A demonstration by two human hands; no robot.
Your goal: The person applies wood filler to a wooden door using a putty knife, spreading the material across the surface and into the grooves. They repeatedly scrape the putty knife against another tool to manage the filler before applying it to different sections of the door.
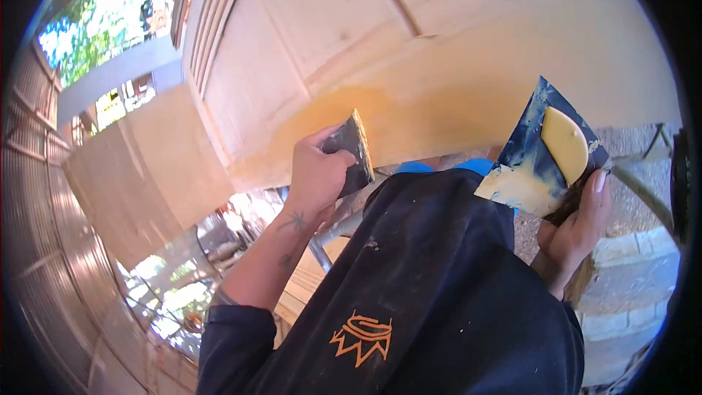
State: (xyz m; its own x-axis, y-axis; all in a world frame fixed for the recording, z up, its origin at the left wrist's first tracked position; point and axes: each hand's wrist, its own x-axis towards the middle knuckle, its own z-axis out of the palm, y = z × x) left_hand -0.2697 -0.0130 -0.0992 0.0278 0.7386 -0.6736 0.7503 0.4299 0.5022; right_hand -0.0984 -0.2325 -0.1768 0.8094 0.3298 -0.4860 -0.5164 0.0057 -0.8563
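Pinching a small scraper (352, 152) in the left hand (316, 175), the person is holding a putty board (537, 153) tight in the right hand (581, 223), and should be pressing flat along the wooden door (439, 95).

An outdoor joinery worksite: an unfinished wooden door (439, 51) beside brick paving (629, 249).

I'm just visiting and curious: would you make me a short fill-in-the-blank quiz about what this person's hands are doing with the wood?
1. The left hand presses a small scraper against the pale ____ panel.
2. The right hand holds a blue board carrying a blob of ____ filler.
3. The orange emblem sits on a ____ garment.

Missing words: wooden; yellow; black
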